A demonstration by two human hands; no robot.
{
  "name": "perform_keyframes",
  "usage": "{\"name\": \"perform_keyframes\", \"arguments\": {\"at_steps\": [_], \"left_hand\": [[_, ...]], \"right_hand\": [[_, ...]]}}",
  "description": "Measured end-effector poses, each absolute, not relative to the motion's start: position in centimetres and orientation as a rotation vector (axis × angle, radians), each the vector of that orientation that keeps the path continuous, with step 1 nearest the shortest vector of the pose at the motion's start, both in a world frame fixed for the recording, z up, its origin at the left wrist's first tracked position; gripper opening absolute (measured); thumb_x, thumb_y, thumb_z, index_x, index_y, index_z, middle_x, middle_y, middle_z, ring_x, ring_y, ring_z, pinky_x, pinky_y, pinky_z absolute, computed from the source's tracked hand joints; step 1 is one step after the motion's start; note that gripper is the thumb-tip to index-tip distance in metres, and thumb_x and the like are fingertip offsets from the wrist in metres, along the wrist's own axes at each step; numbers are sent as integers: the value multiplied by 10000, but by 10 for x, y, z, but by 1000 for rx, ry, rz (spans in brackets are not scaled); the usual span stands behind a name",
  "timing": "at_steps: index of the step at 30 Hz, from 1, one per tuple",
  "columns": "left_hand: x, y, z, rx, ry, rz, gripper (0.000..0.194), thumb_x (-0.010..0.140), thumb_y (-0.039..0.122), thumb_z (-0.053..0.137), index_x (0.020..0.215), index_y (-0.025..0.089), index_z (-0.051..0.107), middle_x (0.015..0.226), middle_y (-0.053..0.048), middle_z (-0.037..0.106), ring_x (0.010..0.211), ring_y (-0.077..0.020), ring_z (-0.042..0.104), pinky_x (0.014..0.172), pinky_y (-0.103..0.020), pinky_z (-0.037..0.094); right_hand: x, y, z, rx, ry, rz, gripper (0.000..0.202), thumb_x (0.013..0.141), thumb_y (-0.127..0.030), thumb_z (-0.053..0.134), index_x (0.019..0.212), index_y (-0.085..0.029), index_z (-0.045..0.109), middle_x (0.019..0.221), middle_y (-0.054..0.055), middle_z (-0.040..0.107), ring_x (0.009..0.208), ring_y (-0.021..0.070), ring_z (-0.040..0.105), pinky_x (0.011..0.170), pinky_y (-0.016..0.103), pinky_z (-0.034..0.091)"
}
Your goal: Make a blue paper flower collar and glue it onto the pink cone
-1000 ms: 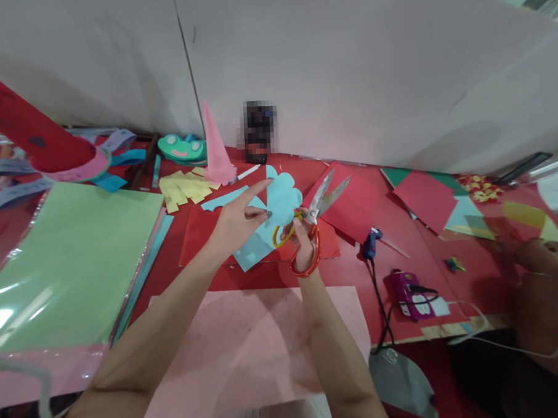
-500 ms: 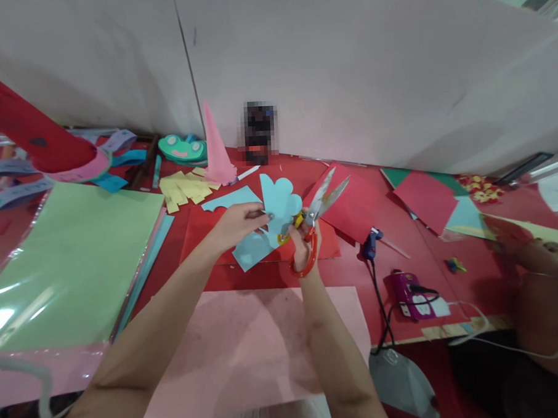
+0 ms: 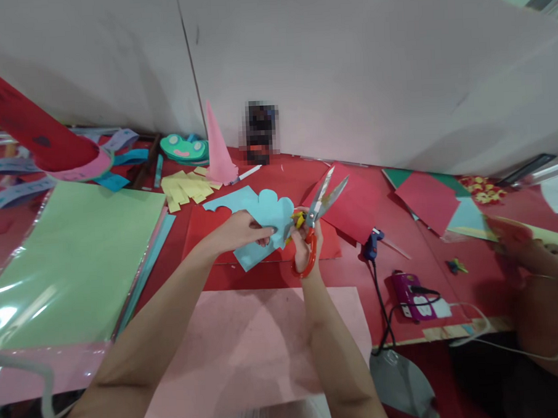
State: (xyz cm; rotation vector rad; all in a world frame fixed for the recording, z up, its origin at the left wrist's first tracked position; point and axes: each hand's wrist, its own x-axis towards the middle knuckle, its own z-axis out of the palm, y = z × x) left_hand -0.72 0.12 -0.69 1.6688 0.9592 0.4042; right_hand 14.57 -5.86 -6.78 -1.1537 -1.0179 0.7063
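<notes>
Blue paper point(image 3: 275, 210) in my left hand point(image 3: 238, 230), scissors point(image 3: 312, 216) in my right hand point(image 3: 302, 240).
I pinch the scallop-edged paper between thumb and fingers, above a red sheet point(image 3: 203, 227) on the worktop point(image 3: 282, 275). My right hand is curled round the orange and yellow handles, just beside the paper; I can't tell whether its fingers touch the paper too. The blades stand apart, pointing away from me, with a glue gun point(image 3: 372, 245) to their right.
</notes>
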Motion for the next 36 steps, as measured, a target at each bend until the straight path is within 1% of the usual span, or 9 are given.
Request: {"name": "perform_keyframes", "arguments": {"at_steps": [5,8,11,15,21,26,29,33,36], "left_hand": [[-7,-1,-7,1780,1041,415,229,744,322,581,539,224,615,599,7,671,600,-150,635,589,-230,484],[-3,4,-14,1656,1140,670,326,788,345,547,489,225,590,565,-2,655,591,-146,634,631,-240,509],[2,8,-22,1403,1134,1009,293,806,371,556,571,211,629,635,-16,686,606,-143,650,680,-262,539],[11,5,-28,1227,1061,1192,254,780,421,610,697,193,685,733,-37,724,666,-165,678,723,-313,565],[21,-7,-25,1189,999,1211,259,767,429,620,731,183,692,842,-52,743,785,-203,698,800,-359,558],[23,-12,-24,1167,972,1133,271,778,455,592,808,207,697,908,-45,743,870,-225,698,859,-386,537],[23,-14,-22,1205,963,1106,264,799,444,568,810,215,700,929,-47,741,880,-228,697,880,-387,527],[20,-12,-20,1287,1012,1132,252,802,425,555,786,208,681,934,-58,736,855,-216,691,857,-374,538],[16,-9,-21,1356,1076,1150,234,810,391,536,729,208,656,831,-43,732,795,-194,687,838,-352,542]], "right_hand": [[144,-58,-64,-1143,-924,730,249,803,-326,582,1034,-254,522,797,-18,504,664,96,513,591,230,451],[142,-54,-65,-1067,-849,847,251,830,-406,537,1017,-242,501,711,-37,489,567,91,492,520,232,440],[139,-52,-68,-1010,-826,948,274,840,-446,512,1016,-238,479,661,-53,492,504,90,479,473,234,425],[130,-55,-68,-1005,-866,1028,261,854,-444,518,1002,-231,484,604,-65,474,486,97,468,453,237,403],[124,-59,-64,-1016,-922,1086,266,867,-452,509,1001,-223,497,588,-71,433,455,89,423,420,236,355],[123,-60,-60,-1040,-914,1156,256,854,-471,521,922,-227,485,601,-69,436,449,84,418,432,243,357],[124,-61,-60,-1052,-960,1143,251,862,-477,515,882,-230,479,599,-67,432,454,81,414,446,243,358],[126,-62,-64,-1066,-1009,1134,263,877,-479,503,981,-238,503,623,-59,441,472,85,413,458,248,371],[126,-62,-66,-1080,-1018,1126,287,883,-477,499,1043,-239,512,646,-53,453,482,82,419,460,246,374]]}}
